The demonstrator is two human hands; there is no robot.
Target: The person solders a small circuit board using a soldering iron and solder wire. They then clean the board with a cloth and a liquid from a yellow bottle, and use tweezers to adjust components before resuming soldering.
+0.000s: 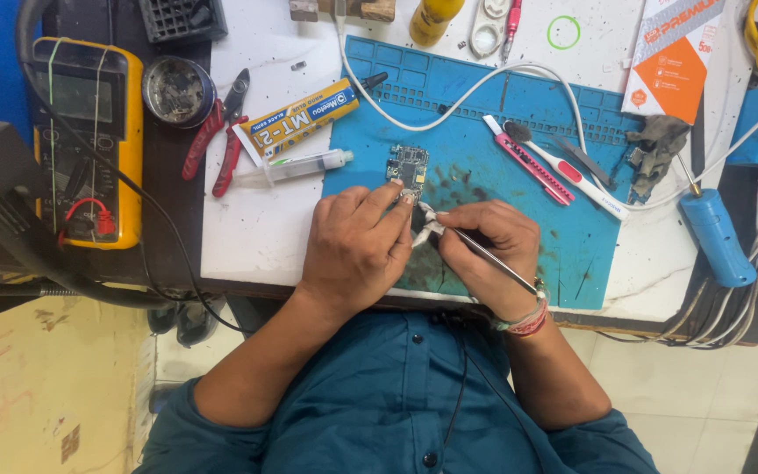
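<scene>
A small circuit board (408,167) lies on the blue work mat (519,114). My left hand (357,246) rests on the mat with its fingertips pressing the board's near edge. My right hand (484,250) grips thin metal tweezers (493,257), and a scrap of white tissue (429,226) sits at its fingertips, just below the board. The tweezers' tip is hidden between the two hands.
On the mat lie a pink utility knife (524,158), a white brush (572,175) and a white cable (449,110). Left of it sit a syringe (296,167), a yellow glue tube (300,121), red pliers (217,136), a round tin (177,90) and a yellow multimeter (89,140). A blue tool (717,237) lies at right.
</scene>
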